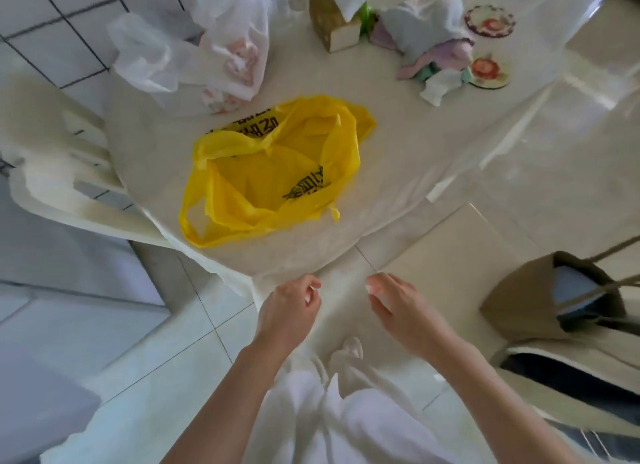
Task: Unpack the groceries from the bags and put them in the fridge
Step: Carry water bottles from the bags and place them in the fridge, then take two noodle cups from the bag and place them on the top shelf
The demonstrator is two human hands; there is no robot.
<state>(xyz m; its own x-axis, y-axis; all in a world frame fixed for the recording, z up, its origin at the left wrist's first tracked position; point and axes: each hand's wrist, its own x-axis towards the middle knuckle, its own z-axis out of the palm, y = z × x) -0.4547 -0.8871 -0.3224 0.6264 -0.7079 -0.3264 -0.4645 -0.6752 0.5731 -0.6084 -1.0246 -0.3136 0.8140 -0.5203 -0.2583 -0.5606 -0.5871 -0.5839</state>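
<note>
A yellow plastic bag (273,173) with black print lies open and slack on the white table (398,152); I see nothing inside it. Behind it sits a crumpled white plastic bag (207,58) with something pinkish showing through. My left hand (287,311) hovers just below the table's near edge with loosely curled fingers, holding nothing. My right hand (401,304) hangs beside it, fingers relaxed, also holding nothing. Both hands are apart from the bags.
A white plastic chair (59,173) stands at the table's left. A brown paper bag (561,297) sits at the right on a seat. Tissue box (332,17), cloths (436,51) and flowered coasters (488,69) crowd the table's far side. White tiled floor lies below.
</note>
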